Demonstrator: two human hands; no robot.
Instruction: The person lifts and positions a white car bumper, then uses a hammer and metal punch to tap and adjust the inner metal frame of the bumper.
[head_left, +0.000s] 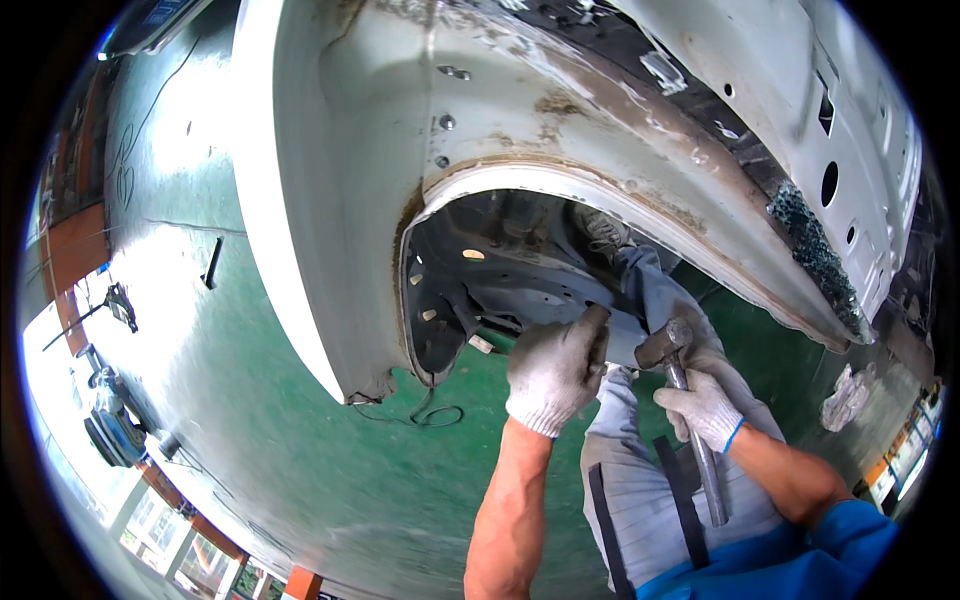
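the left hand (553, 370), in a white knit glove, is curled around a dark tool or metal edge (598, 318) at the near rim of the wheel arch (560, 180) of a white car body (340, 150); what exactly it grips is too hidden to tell. just right of it, the gloved right hand (703, 407) is closed tight around the shaft of a hammer (668, 345), head up beside the left hand's fingers. grey trousers (640, 480) lie beneath, over a green floor (300, 440). a black cable (432, 412) lies near the body's lower corner.
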